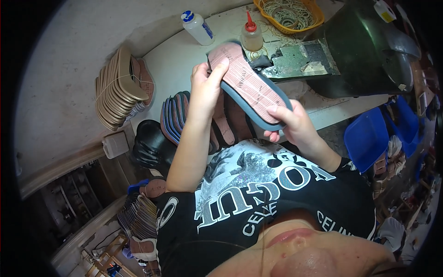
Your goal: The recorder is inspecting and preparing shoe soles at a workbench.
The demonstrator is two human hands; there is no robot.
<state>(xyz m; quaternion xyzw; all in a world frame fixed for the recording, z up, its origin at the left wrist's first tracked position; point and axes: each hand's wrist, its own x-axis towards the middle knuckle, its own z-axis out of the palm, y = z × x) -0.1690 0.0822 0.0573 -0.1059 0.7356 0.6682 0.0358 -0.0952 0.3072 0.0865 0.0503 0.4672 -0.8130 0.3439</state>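
Both my hands hold a shoe insole, pink on its upward face with a dark teal edge (249,85), tilted above the worktable (173,64). My left hand (208,84) grips its far left end, thumb on the pink face and fingers curled behind. My right hand (295,121) pinches the near right end, thumb on top and fingertips below. Under my left forearm, a row of blue-edged and pink insoles (174,117) leans on the table. More pink insoles (224,124) lie behind the held one, partly hidden by it.
A green machine (364,51) with a flat metal bed stands at right. Near it are a red-tipped glue bottle (251,38), a white bottle (198,31) and a yellow basket (317,24) of rubber bands. Left is a tied beige insole bundle (113,94); blue chairs (367,134) stand right.
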